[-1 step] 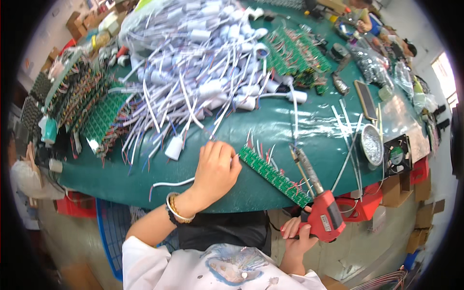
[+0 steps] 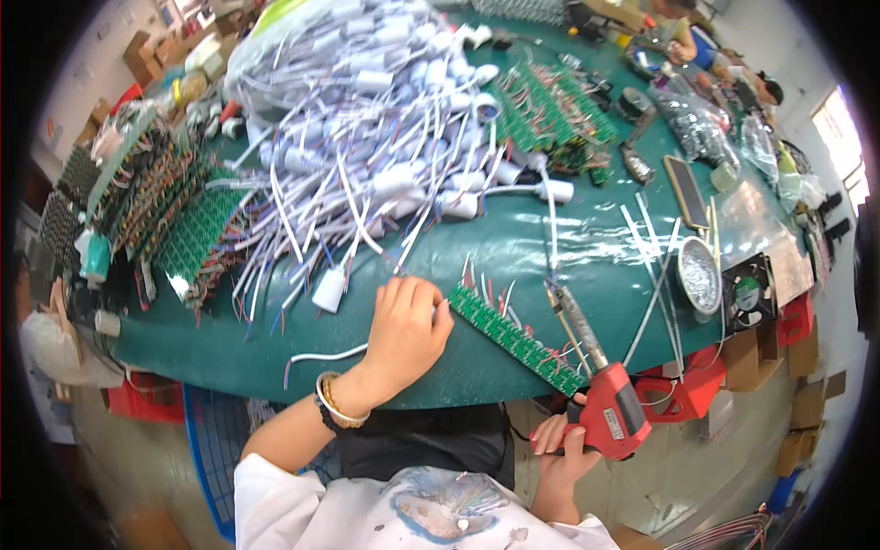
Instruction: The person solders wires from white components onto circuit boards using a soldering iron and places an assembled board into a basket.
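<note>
My left hand (image 2: 408, 321) is closed at the near middle of the table, fingers curled down around a white cable (image 2: 327, 355). The cable's stripped end with thin coloured wires sticks out to the left; its other end is hidden under the fingers. Just right of the hand lies a narrow green circuit board strip (image 2: 513, 339) with red and white wires along its far edge. My right hand (image 2: 564, 451) grips a red soldering gun (image 2: 612, 412) at the table's front edge. Its metal barrel and thin brass-coloured feed tube point away from me, over the right end of the strip.
A large heap of white cabled lamp holders (image 2: 367, 137) fills the far middle. Stacked green boards (image 2: 550, 115) lie behind right, wired boards (image 2: 151, 183) at left. On the right are white sticks (image 2: 655, 266), a phone (image 2: 686, 192), a metal bowl (image 2: 700, 275) and a fan (image 2: 752, 291).
The whole view has shifted slightly. Both hands keep their places and holds; the cable, strip and soldering gun show no clear movement.
</note>
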### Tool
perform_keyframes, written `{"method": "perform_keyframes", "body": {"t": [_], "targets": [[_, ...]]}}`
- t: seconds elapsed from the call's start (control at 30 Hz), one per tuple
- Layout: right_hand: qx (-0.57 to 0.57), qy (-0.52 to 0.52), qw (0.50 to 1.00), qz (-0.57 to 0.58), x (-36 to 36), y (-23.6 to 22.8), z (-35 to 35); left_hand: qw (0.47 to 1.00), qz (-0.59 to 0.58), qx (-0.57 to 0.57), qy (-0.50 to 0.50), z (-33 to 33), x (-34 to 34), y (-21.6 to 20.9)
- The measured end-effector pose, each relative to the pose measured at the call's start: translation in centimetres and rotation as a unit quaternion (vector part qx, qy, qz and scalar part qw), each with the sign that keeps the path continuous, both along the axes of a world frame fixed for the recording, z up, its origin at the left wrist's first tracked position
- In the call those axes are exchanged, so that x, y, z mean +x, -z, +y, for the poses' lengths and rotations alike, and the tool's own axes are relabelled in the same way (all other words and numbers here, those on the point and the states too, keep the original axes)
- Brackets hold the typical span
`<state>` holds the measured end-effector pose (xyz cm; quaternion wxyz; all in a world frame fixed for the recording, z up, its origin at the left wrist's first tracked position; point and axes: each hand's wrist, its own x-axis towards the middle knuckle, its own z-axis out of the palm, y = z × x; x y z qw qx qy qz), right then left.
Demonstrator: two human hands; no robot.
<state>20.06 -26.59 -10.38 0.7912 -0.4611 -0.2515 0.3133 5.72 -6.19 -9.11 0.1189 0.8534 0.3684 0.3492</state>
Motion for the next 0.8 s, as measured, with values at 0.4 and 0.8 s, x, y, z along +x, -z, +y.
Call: {"method": "perform_keyframes", "body": {"t": [0.4, 0.8], "targets": [[-0.013, 0.054, 0.991, -0.119, 0.3, -0.3, -2.4, 0.995, -0.073, 0.066, 0.016, -2.3, -3.2, -2.5], [-0.002, 0.144, 0.982, -0.119, 0.0, 0.2, -3.5, 0.972, -0.123, 0.161, -0.119, -3.8, -14.6, -3.0]]}}
